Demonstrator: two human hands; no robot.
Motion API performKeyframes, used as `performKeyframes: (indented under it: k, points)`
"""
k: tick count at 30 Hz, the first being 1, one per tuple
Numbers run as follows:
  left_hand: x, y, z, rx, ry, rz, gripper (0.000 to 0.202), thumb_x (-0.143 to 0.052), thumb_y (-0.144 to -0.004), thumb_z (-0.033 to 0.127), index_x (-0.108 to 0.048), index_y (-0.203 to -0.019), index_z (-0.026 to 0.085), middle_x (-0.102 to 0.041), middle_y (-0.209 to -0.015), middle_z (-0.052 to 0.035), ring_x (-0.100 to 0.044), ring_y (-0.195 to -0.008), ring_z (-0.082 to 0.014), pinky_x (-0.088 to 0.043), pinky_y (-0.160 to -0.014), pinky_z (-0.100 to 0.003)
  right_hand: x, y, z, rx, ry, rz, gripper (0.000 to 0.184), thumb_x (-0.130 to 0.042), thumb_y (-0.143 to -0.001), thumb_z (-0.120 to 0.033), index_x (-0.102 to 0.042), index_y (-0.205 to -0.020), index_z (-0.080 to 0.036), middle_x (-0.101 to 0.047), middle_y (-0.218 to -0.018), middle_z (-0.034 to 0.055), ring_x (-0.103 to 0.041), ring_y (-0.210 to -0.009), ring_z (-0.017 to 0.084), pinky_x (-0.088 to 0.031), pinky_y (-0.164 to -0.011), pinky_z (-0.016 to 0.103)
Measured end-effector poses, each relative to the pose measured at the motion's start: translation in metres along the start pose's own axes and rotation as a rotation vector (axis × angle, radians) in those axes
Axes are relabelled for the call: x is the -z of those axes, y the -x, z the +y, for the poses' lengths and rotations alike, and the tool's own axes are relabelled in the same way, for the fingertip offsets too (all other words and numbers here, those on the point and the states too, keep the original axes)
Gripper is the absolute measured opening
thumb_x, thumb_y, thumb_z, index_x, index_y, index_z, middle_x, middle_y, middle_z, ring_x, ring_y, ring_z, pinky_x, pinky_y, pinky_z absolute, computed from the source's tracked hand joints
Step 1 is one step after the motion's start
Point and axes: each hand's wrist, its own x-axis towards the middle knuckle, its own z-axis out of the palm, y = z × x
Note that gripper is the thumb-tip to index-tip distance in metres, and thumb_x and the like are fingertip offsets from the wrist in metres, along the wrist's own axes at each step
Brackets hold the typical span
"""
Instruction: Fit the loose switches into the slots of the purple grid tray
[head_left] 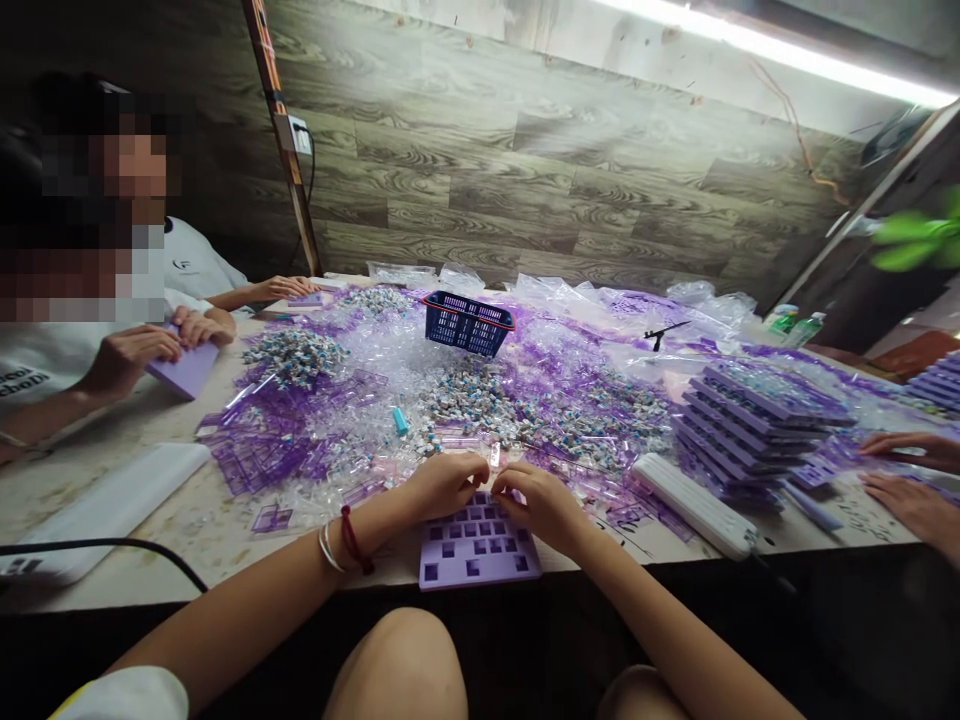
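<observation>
A light purple keyboard plate with rows of square holes lies at the table's front edge before me. Over its far end, my left hand has its fingers pinched together. My right hand is beside it on the right, bent over the plate's far right corner with thumb and fingers closed. Whatever either hand pinches is too small or hidden to make out. Just beyond my fingertips lies a heap of small white and blue parts, mixed with clear and purple transparent plastic pieces.
A dark blue basket stands amid the heap. Stacked purple plates and a white power strip are at right; another white strip with a black cable lies left. Co-workers' hands work at left, others at right.
</observation>
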Motion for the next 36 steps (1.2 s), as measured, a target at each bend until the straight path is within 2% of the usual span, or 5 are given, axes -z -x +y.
performKeyframes:
  k: [8,16,24,29,36]
  points:
    - [0.006,0.000,0.005,-0.016,-0.063,-0.053,0.017,-0.046,-0.079,0.008,-0.060,-0.083,0.017,-0.064,-0.082,-0.0021,-0.057,-0.072,-0.0147,-0.040,-0.065,-0.022,0.010,-0.007,0.033,-0.305,0.078,0.282,0.018,-0.050,-0.083,-0.011,-0.063,-0.094,-0.016,-0.067,-0.093,0.0085,-0.061,-0.086,0.021,-0.047,-0.081,0.034]
    - [0.008,0.000,0.007,-0.025,-0.063,-0.060,0.016,-0.046,-0.080,0.007,-0.059,-0.081,0.017,-0.063,-0.082,-0.0022,-0.056,-0.070,-0.0152,-0.039,-0.063,-0.023,0.012,-0.044,0.043,-0.430,0.317,0.015,0.017,-0.056,-0.076,-0.008,-0.067,-0.082,-0.019,-0.070,-0.090,0.0105,-0.062,-0.091,0.024,-0.044,-0.078,0.031]
    - [0.006,0.002,0.005,-0.039,-0.059,-0.048,0.016,-0.047,-0.080,0.008,-0.059,-0.081,0.018,-0.063,-0.082,-0.0023,-0.056,-0.070,-0.0152,-0.039,-0.062,-0.023,0.007,-0.043,0.039,-0.414,0.335,0.046,0.011,-0.056,-0.078,-0.013,-0.066,-0.080,-0.018,-0.070,-0.083,0.0088,-0.062,-0.087,0.023,-0.043,-0.080,0.032]
    - [0.004,0.001,0.003,-0.032,-0.068,-0.057,0.016,-0.047,-0.079,0.007,-0.059,-0.082,0.018,-0.063,-0.084,-0.0027,-0.056,-0.069,-0.0149,-0.039,-0.062,-0.023,0.016,-0.022,0.027,-0.328,-0.076,0.153,0.022,-0.048,-0.080,-0.011,-0.068,-0.086,-0.017,-0.069,-0.082,0.0052,-0.063,-0.073,0.017,-0.047,-0.069,0.028]
    - [-0.002,-0.001,-0.003,-0.062,-0.066,-0.058,0.016,-0.046,-0.079,0.009,-0.059,-0.082,0.018,-0.063,-0.083,-0.0024,-0.056,-0.071,-0.0153,-0.040,-0.064,-0.023,0.015,0.001,0.013,-0.318,-0.445,-0.048,0.017,-0.059,-0.070,-0.011,-0.068,-0.083,-0.016,-0.067,-0.074,0.0022,-0.058,-0.060,0.012,-0.045,-0.055,0.022]
